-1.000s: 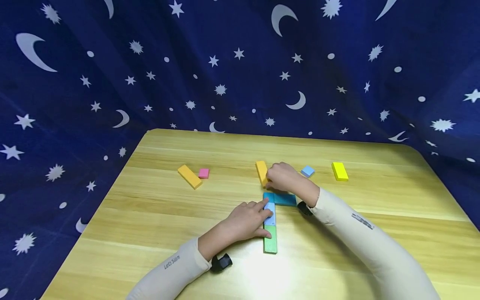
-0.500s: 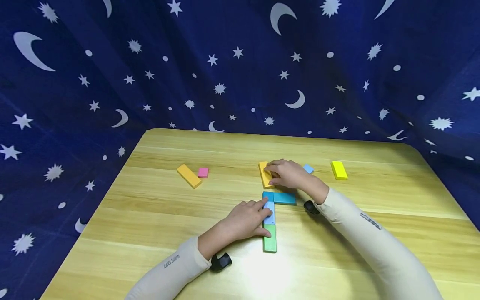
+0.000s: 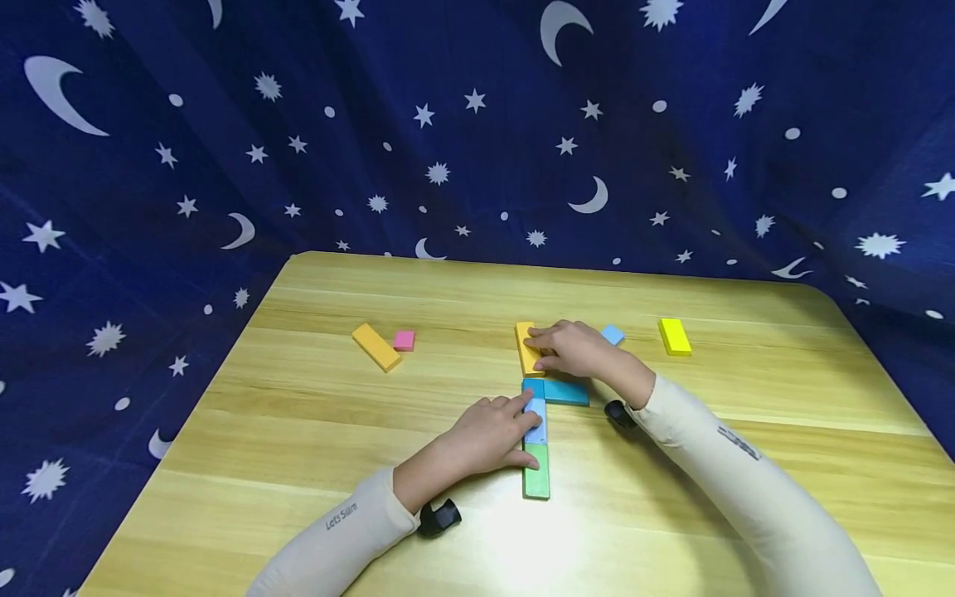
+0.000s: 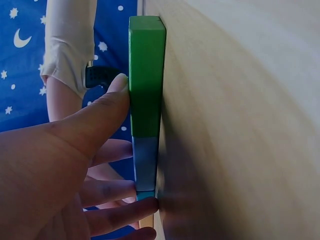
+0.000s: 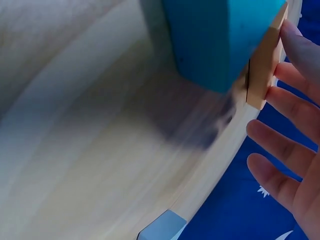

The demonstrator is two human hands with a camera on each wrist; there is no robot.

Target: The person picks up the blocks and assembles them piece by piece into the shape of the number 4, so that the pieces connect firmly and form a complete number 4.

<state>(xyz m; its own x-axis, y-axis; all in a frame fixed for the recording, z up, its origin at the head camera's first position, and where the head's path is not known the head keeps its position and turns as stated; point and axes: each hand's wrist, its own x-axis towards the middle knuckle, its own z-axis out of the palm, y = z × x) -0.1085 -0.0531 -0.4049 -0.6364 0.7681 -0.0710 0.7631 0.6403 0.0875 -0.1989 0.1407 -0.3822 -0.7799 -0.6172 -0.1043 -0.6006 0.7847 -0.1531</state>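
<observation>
1. Orange block (image 3: 528,354) lies beneath the right grip (image 3: 573,348), its fingers apart, fingertips touching.
2. Just nearer the person than that grip, a long teal block (image 3: 567,393)!
3. Fingers spread, the left grip (image 3: 487,435) touches light-blue (image 3: 532,406) and green blocks (image 3: 535,482).
4. Well right of both, a yellow block (image 3: 675,337).

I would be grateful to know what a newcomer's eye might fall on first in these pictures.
Most likely the dark blue curtain behind the table, with its moon-and-star pattern. Next, perhaps, near the table's middle, the left hand resting on a row of coloured blocks and the right hand touching an orange block by its far end. The bright yellow block, lying by itself towards the right, may come third.
</observation>
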